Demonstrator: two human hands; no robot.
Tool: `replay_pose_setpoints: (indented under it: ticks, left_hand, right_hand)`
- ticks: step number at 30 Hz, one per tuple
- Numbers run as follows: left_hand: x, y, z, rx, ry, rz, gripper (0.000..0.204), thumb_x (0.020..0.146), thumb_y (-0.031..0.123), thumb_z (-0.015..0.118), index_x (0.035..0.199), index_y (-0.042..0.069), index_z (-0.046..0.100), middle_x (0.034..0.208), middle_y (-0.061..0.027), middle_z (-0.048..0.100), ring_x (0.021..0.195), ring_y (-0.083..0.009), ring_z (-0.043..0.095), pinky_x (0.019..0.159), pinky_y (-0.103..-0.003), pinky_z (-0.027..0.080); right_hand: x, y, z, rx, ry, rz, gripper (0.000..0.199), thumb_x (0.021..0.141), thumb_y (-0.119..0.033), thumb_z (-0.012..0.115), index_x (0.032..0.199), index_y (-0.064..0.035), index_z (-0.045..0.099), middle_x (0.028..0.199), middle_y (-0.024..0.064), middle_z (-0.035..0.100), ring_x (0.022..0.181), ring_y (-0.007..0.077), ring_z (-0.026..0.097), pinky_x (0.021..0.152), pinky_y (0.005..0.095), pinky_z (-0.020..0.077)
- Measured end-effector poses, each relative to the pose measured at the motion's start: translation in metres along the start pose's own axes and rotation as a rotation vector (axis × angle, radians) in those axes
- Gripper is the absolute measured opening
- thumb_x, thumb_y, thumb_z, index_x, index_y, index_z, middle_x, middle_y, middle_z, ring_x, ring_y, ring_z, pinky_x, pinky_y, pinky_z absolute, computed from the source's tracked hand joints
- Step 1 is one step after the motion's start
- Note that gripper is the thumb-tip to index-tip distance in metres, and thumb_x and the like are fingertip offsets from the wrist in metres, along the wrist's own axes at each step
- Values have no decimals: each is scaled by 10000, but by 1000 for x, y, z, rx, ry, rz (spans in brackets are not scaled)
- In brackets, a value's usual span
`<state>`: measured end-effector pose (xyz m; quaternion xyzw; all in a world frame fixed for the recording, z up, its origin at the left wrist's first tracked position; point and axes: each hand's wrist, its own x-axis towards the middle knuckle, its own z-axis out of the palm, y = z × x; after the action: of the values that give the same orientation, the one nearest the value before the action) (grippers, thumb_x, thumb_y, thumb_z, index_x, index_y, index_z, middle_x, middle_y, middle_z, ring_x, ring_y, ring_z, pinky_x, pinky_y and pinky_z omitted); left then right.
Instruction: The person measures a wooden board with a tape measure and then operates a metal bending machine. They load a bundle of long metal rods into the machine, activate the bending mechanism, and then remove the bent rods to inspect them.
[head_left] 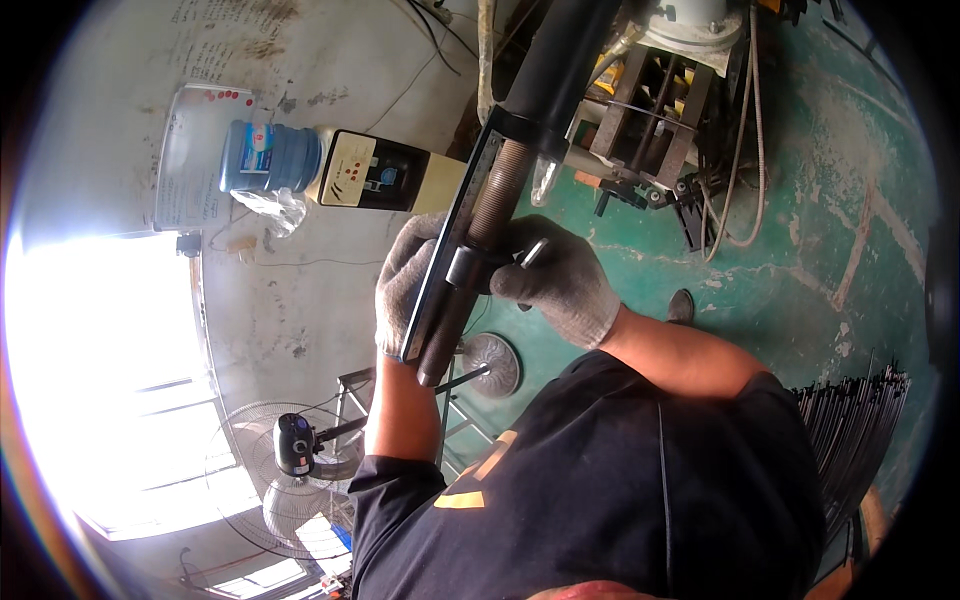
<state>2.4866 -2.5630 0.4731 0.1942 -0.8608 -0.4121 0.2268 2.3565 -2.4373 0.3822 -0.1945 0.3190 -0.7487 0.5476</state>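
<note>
A black machine column [560, 75] slants down toward me, with a threaded metal shaft [502, 190] coming out of its end. Beside the thread runs a flat dark bar [452, 225] with scale marks. A dark collar [463, 268] sits around the shaft, above its smooth lower end [445, 340]. My left hand [402, 280], in a grey work glove, is curled behind the flat bar; its fingertips are hidden. Also gloved, my right hand [565, 285] is closed at the collar's right side around a short metal handle [534, 252], whose bright end sticks out above the fingers.
A water dispenser [440, 180] with a blue bottle [275, 158] stands by the wall. A machine vise [655, 120] with hanging hoses is at upper right. A standing fan [294, 445] is at lower left, and a bundle of thin dark rods [858, 430] at lower right.
</note>
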Motion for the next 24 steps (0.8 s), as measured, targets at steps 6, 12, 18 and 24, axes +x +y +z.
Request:
replay_pose_setpoints:
  ticks: [6,12,18,24]
  left_hand:
    - [-2,4,1,-57,25,-114,205,946,63,743,1140,2,767,1173,-111,683,1091,-222,689,924,-331,548]
    - [1,11,5,-136,71,-300,197,930,65,761,1117,7,771,1169,-97,682,1083,-214,685,938,-327,537]
    - [-2,8,7,30,21,-106,220,941,53,742,1157,20,763,1200,-106,682,1113,-211,679,956,-324,526]
    - [-14,-13,3,-193,29,-378,353,991,80,710,1327,-17,665,1273,-115,669,1142,-214,663,990,-336,517]
  right_hand:
    - [-1,2,5,-71,67,-12,607,788,-266,949,1227,20,642,1021,68,701,832,106,657,777,266,577]
    - [-2,1,13,-125,176,-24,646,741,-337,980,1171,19,656,989,79,733,856,136,699,792,275,583]
    - [-3,-4,22,-265,283,-1,632,712,-339,977,1134,10,662,979,108,780,881,181,754,825,315,598]
    - [-10,-24,33,-351,311,-51,530,729,-317,969,1056,-22,675,943,99,780,852,178,751,804,322,595]
